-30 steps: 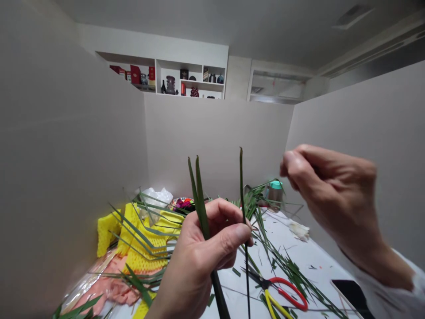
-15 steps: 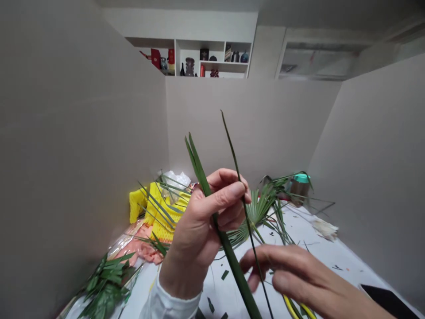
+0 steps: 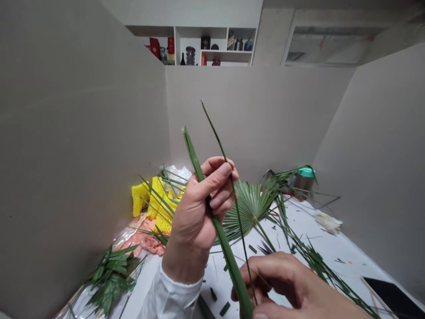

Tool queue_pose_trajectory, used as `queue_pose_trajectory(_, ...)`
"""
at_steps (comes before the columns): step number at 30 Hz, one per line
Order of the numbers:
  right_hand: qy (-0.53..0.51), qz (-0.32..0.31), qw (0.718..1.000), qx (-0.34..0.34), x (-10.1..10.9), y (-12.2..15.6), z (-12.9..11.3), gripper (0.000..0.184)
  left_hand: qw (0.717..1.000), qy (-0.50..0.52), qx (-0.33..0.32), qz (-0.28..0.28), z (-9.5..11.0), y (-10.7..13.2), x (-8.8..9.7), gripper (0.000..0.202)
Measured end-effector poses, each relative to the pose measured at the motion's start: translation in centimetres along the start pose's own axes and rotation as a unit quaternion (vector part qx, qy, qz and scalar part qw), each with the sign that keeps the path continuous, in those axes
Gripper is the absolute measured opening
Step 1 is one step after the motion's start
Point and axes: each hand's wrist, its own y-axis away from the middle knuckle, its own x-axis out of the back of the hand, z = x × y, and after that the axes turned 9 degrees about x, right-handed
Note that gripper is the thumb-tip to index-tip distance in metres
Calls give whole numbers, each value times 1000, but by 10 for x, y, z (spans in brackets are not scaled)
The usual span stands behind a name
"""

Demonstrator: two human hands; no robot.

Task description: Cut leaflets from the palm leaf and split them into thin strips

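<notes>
My left hand (image 3: pixel 199 212) is raised in the middle, closed around a long folded green palm leaf blade (image 3: pixel 229 257). Its thumb and fingertips also pinch a thin leaf strip (image 3: pixel 213 126), whose tip bends over above them. Both pieces slant down to the right. At their lower ends is my right hand (image 3: pixel 282 283), its fingers curled behind the blade and its thumb close by at the bottom edge of the view. Where exactly the right fingertips grip is partly hidden by the blade.
A fan palm leaf (image 3: pixel 249 204) lies on the white table (image 3: pixel 299 221). Yellow netting (image 3: pixel 159 199), pink cloth (image 3: pixel 142 239) and cut leaves (image 3: pixel 111 279) lie left. At right are leaf strips (image 3: pixel 318 261), a jar with a turquoise lid (image 3: pixel 303 181) and a black tablet-like device (image 3: pixel 395 297).
My right hand has moved down and curled in at the lower ends of the blade and strip. The left hand, still holding both, sits slightly higher and further left in view.
</notes>
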Motion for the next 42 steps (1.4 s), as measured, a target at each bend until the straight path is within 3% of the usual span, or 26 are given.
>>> queue_pose_trajectory(3,-66,-16,998,7,-2,-8,3,2,999,-11,-6,30,-1,-5,2,6)
queue_pose_trajectory(5,-154,-12,988,15,2,-15,2,9,999,-43,-5,31,-3,-8,3,16)
queue_pose_trajectory(7,-215,32,976,29,11,-23,1,18,996,-90,0,23,-6,-10,3,26)
queue_pose_trajectory(11,-242,183,949,81,37,-33,-2,26,981,-192,32,10,-15,-12,-1,38)
queue_pose_trajectory(16,-234,297,914,146,62,-36,-2,31,925,-366,86,-62,-32,-16,-3,31)
queue_pose_trajectory(21,-203,348,898,178,69,-23,1,32,860,-479,145,-100,-48,-16,-3,14)
queue_pose_trajectory(24,-176,367,895,182,69,-13,1,35,840,-492,187,-133,-53,-13,-4,13)
queue_pose_trajectory(29,-106,388,898,179,75,1,-5,42,850,-451,239,-133,-58,-12,-4,22)
queue_pose_trajectory(35,-60,420,888,180,84,12,-5,43,884,-390,240,-97,-57,-8,-6,23)
queue_pose_trajectory(42,22,482,863,149,111,17,16,44,899,-348,249,-94,-52,-1,-12,20)
